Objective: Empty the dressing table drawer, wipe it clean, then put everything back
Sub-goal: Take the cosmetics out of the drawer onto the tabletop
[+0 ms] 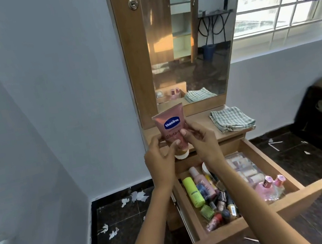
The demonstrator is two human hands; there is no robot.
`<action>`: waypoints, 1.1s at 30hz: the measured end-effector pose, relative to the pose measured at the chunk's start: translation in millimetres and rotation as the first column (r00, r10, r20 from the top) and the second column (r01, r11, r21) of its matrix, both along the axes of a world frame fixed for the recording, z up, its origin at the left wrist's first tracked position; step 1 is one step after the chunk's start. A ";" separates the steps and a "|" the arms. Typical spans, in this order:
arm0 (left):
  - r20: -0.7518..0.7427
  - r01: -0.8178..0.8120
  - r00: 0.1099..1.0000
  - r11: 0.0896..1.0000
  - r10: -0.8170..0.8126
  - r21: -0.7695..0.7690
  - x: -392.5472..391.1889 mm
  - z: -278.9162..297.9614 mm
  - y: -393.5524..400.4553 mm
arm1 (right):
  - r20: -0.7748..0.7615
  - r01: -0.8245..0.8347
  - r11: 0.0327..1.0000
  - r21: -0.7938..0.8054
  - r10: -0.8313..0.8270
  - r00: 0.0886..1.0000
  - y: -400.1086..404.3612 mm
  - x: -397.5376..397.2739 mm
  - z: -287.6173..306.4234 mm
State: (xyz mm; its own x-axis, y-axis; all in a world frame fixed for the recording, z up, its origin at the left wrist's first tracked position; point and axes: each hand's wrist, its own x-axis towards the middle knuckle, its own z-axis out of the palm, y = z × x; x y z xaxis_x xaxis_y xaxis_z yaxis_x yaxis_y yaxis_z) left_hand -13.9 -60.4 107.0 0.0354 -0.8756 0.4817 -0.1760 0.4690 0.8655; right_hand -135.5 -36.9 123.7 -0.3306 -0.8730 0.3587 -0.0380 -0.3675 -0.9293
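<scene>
Below my grip the dressing table drawer stands pulled out, crowded with bottles and tubes. Right of my grip, a folded checked cloth lies on the tabletop. I hold the pink Vaseline tube cap-down above the drawer, left hand and right hand pinching its lower sides.

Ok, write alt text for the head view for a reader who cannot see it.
Both hands, left and right, hold a pink Vaseline tube cap-down above an open wooden drawer full of cosmetics. A folded checked cloth lies on the dressing table top, below the mirror.
</scene>
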 end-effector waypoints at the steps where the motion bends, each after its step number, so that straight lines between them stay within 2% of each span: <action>1: 0.021 -0.008 1.000 1.000 0.008 -0.019 0.0 0.9 -8.6 | -0.028 0.005 1.000 0.014 -0.004 1.000 -6.3 0.4 -3.4; 9: 0.220 -0.062 0.973 0.996 0.075 -0.065 -7.8 -12.9 -48.4 | -0.225 0.067 0.995 0.076 -0.049 0.973 -43.6 9.7 -23.5; 15: 0.388 -0.027 0.920 0.997 0.054 -0.074 -9.6 -33.1 -54.0 | -0.207 0.151 0.984 0.095 -0.129 0.970 -56.1 13.1 -40.2; 19: 0.420 0.006 0.907 0.998 0.020 -0.060 -8.3 -43.6 -59.9 | -0.220 0.182 0.980 0.086 -0.159 0.963 -65.7 15.0 -42.9; 27: 0.619 0.018 0.785 0.999 0.002 -0.027 1.7 -52.2 -68.4 | -0.289 0.198 0.975 0.105 -0.160 0.944 -91.1 13.6 -44.7; 33: 0.611 0.040 0.791 0.997 0.009 -0.066 9.2 -57.9 -23.2 | -0.315 0.277 0.953 0.118 -0.229 0.921 -63.0 2.8 -51.3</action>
